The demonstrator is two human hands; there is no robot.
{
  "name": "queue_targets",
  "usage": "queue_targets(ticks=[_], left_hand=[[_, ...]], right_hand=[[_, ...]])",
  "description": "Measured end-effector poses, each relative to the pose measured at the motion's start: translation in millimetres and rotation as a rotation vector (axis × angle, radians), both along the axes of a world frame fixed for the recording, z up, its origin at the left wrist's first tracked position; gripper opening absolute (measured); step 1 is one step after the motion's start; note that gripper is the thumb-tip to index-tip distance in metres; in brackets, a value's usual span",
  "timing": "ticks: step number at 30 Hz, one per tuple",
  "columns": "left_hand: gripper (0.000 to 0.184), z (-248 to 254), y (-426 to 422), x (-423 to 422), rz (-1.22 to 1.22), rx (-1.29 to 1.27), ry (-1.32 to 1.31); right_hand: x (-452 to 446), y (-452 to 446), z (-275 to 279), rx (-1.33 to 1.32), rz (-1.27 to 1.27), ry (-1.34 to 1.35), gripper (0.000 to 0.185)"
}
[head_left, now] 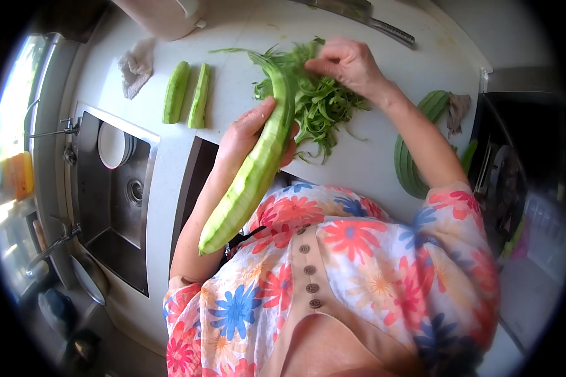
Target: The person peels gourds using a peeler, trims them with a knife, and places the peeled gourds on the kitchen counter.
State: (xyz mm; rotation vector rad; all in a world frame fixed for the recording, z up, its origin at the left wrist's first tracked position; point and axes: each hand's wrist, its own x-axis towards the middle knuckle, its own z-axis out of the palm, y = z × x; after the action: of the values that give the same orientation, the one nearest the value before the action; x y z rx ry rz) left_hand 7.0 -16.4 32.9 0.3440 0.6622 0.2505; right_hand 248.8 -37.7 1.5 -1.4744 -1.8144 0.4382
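Observation:
My left hand (pixel 250 129) is wrapped round the middle of a long luffa gourd (pixel 239 191). Most of the gourd is pale green and peeled, while dark green skin remains on its curved far end. My right hand (pixel 349 66) is closed in a pinch beside that end, over the peelings; what sits between its fingers is blurred and cannot be made out. A heap of green peel strips (pixel 327 113) lies on the white counter below my right hand. Two peeled gourd pieces, a thicker one (pixel 176 92) and a thinner one (pixel 199 96), lie left of my left hand.
Unpeeled ridged gourds (pixel 409 154) lie at the right, partly behind my right forearm, near a brownish cloth (pixel 458 113). A knife (pixel 383 29) rests at the counter's far side. Left are a grey rag (pixel 136 67) and a steel sink (pixel 110 213) holding white bowls (pixel 112 147).

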Motion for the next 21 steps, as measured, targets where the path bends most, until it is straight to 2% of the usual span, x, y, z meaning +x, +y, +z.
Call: queue_targets(ticks=[4, 6, 10, 12, 14, 15, 18, 19, 20, 21], left_hand=[[0.031, 1, 0, 8, -0.002, 0.121, 0.183], [0.035, 7, 0, 12, -0.019, 0.174, 0.293], [0.030, 3, -5, 6, -0.039, 0.046, 0.065], [0.030, 4, -8, 3, -0.099, 0.013, -0.036], [0.029, 10, -9, 3, -0.079, 0.014, -0.009], [0.029, 9, -7, 3, -0.074, 0.024, 0.004], [0.029, 8, -4, 2, -0.061, 0.054, 0.036], [0.028, 8, -4, 3, -0.064, 0.063, 0.044], [0.028, 7, -5, 4, -0.065, 0.071, 0.053], [0.028, 8, -6, 4, -0.074, 0.073, 0.057]], right_hand=[[-42, -16, 20, -0.011, 0.245, 0.131, 0.033], [-44, -17, 23, 0.020, 0.270, 0.114, 0.034], [-19, 1, 4, 0.137, 0.155, 0.011, 0.034], [6, 12, -9, 0.147, 0.069, -0.118, 0.044], [25, 14, -15, -0.039, -0.044, -0.018, 0.045], [25, 13, -10, -0.028, -0.036, 0.006, 0.045], [-7, 1, 8, -0.095, 0.168, 0.307, 0.044], [-13, -2, 14, -0.074, 0.232, 0.197, 0.044], [-16, -3, 21, -0.132, 0.289, 0.115, 0.032], [-14, -2, 16, -0.132, 0.281, 0.132, 0.032]])
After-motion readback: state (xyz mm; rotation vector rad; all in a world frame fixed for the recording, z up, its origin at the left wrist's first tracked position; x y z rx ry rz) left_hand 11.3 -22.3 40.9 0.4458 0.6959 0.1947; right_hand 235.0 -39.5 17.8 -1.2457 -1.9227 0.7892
